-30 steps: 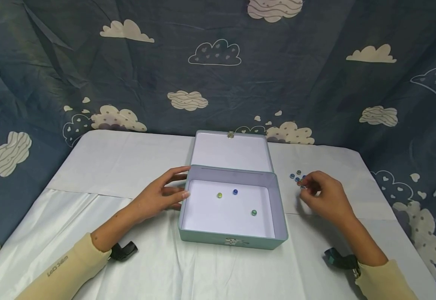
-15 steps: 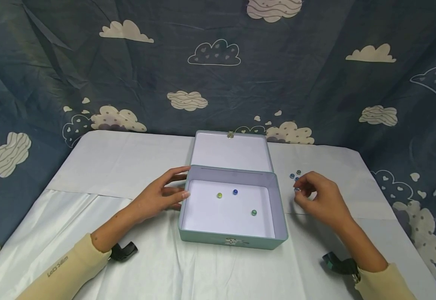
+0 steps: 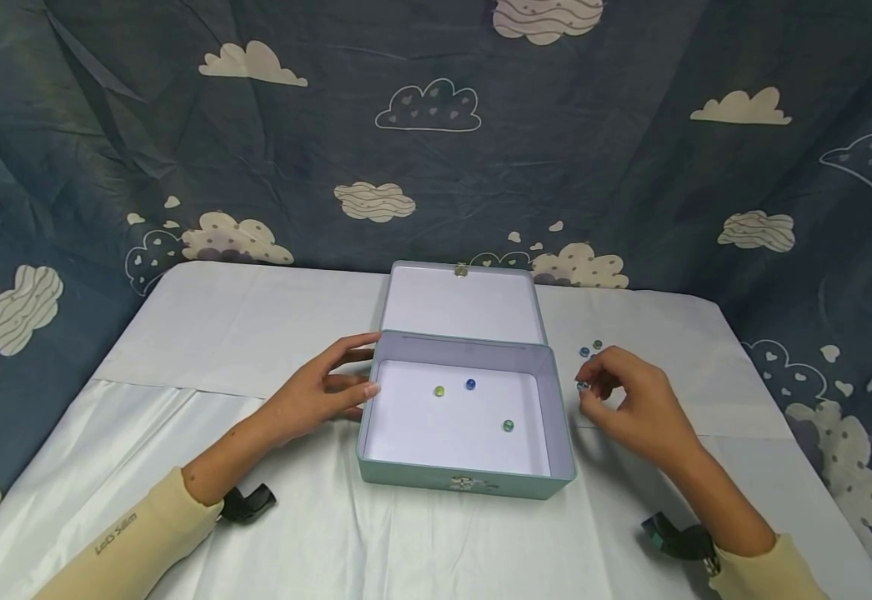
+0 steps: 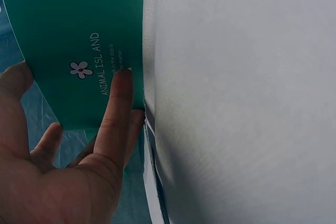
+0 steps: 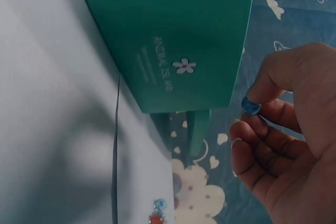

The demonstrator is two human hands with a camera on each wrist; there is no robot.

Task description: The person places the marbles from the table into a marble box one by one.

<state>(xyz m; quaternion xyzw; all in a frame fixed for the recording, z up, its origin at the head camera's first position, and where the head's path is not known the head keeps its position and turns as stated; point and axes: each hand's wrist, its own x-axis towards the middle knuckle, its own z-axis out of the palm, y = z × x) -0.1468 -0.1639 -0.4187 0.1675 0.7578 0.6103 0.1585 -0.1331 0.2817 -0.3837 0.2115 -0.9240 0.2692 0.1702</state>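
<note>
Left arm enters over the tabletop's near left corner, cream sleeve to the wrist, black device strapped beneath. Forearm slants inward toward the far edge. Left hand at the left wall of an open box: fingers spread apart, lightly bent, tips against the green side and near its rim; nothing gripped. Left wrist view shows one fingertip on the printed lettering.

Box sits mid-tabletop, latch side toward the near edge, lid folded back toward the far edge. On its pale floor, well apart: yellow-green marble left, dark blue marble just right of it, green marble nearer the front right corner.

Right of the box, toward the tabletop's far right corner: loose marbles close together, partly hidden by the hand; a red one shows in the right wrist view.

Right hand raised beside the box's right wall, forearm slanting in from the near right corner. Thumb and forefinger clamped on a blue marble, held clear of the tabletop; other fingers curled below.
</note>
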